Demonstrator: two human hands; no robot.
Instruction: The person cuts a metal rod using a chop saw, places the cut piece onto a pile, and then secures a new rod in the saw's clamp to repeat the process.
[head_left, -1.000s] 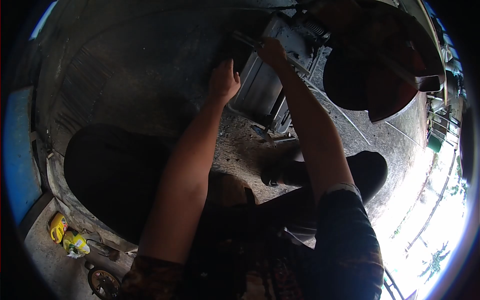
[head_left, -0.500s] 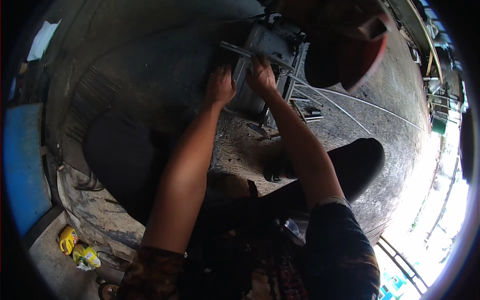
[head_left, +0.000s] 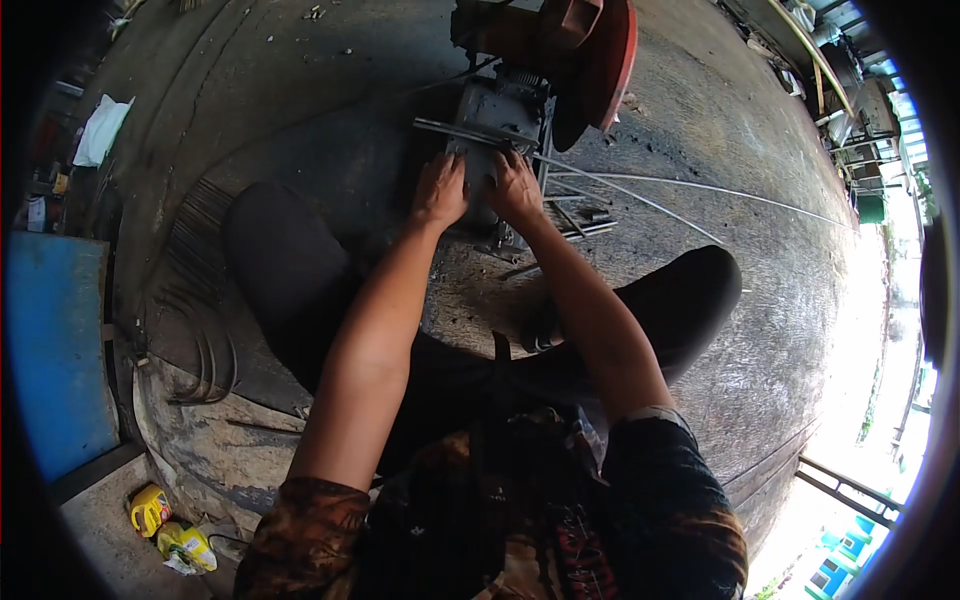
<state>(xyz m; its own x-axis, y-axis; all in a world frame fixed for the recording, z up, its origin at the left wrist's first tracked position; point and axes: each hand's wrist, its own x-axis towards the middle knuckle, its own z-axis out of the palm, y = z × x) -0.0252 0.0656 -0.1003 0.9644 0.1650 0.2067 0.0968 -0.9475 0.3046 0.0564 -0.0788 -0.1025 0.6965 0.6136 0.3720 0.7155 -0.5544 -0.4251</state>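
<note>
A cut-off saw with a red blade guard (head_left: 618, 65) stands in front of me on a grey metal base (head_left: 482, 106). Thin metal rods (head_left: 433, 126) lie across that base, side by side. My left hand (head_left: 441, 192) rests at the base's left edge, fingers stretched forward just short of the rods, holding nothing I can see. My right hand (head_left: 516, 190) lies over the base with its fingers apart. Its fingertips reach the rods and seem to touch them, while the thumb stays clear of them.
Long thin rods (head_left: 690, 183) extend right across the worn floor (head_left: 770, 300). Short metal pieces (head_left: 590, 228) lie beside the base. Dark rods (head_left: 195, 235) and curved strips (head_left: 212, 350) are on the left, near a blue panel (head_left: 60, 340) and a yellow container (head_left: 150, 511).
My view has shifted, bringing more of the saw into sight. My left hand is closer to the rods, its fingers straighter. My right hand has drawn back slightly, fingertips still at the rods.
</note>
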